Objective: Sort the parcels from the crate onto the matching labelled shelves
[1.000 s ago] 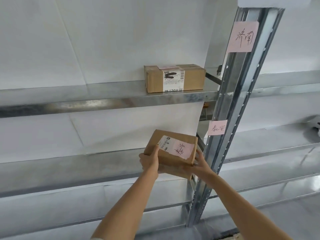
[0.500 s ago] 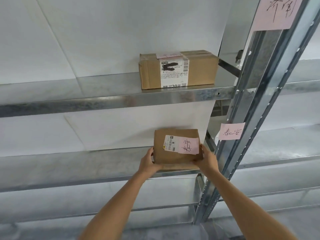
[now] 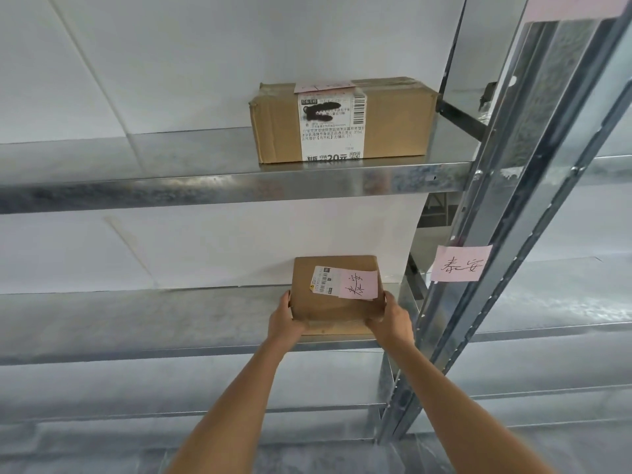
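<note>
Head view: the small parcel (image 3: pixel 333 295) sits flat on the middle shelf (image 3: pixel 143 323), at its front edge, with bare shelf to its left. The left hand (image 3: pixel 285 319) and right hand (image 3: pixel 390 318) clasp its sides. The metal upright (image 3: pixel 478 241) stands just to the right. Two parcels, counting the larger parcel (image 3: pixel 342 121) on the shelf above; two pink notes on the post.

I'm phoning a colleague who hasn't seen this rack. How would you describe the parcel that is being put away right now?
Find the metal shelf level with the pink note on the upright. The small parcel sits near that upright, with the left hand and right hand at its sides. Unlike the longer box one shelf up, it is squarish, with a pink slip on its top.
</note>
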A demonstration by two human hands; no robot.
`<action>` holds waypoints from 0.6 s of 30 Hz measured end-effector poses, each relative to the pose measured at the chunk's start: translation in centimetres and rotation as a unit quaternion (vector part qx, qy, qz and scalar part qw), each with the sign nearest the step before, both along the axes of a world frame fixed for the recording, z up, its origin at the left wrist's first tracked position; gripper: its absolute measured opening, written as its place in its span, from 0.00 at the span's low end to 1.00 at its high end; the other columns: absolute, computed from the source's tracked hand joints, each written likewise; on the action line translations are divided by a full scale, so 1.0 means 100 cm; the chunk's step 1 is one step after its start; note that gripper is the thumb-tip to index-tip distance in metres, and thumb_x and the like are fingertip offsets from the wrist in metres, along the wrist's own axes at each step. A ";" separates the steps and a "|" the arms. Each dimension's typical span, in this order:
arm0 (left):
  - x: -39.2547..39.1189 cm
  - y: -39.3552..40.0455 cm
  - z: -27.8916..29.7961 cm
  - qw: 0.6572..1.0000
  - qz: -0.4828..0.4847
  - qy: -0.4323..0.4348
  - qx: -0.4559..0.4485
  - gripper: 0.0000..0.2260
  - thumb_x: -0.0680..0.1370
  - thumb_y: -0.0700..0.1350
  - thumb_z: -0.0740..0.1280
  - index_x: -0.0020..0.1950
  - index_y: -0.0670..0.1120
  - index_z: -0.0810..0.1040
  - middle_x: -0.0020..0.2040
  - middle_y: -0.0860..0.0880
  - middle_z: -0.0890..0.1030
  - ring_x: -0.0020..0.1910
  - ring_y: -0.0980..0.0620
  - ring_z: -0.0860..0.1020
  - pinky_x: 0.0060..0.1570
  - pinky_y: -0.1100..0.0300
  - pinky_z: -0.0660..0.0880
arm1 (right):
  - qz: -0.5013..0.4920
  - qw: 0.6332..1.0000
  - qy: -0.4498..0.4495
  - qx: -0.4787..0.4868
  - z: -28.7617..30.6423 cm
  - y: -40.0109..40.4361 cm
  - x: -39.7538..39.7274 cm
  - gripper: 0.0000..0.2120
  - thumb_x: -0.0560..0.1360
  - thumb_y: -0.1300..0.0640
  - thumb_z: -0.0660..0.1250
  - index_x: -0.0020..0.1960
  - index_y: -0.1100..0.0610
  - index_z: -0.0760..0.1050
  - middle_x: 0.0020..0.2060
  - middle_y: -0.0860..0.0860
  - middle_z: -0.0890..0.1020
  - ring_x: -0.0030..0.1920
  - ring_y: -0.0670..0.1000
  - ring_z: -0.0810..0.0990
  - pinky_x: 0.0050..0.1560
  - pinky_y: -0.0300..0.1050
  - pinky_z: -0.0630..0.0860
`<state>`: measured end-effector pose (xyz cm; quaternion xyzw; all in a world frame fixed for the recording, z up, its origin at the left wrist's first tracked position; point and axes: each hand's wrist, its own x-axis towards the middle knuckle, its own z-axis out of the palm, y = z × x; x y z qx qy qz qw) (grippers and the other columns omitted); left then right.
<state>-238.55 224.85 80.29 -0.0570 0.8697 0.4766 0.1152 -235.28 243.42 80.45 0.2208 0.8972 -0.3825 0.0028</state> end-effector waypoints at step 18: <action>0.142 -0.028 0.072 0.986 -0.090 0.082 -0.115 0.31 0.73 0.45 0.67 0.76 0.49 0.62 0.69 0.48 0.72 0.67 0.47 0.72 0.62 0.56 0.72 | 0.111 0.989 -0.027 0.098 0.063 -0.027 0.140 0.36 0.67 0.48 0.70 0.71 0.49 0.60 0.61 0.52 0.75 0.54 0.54 0.79 0.51 0.51 0.81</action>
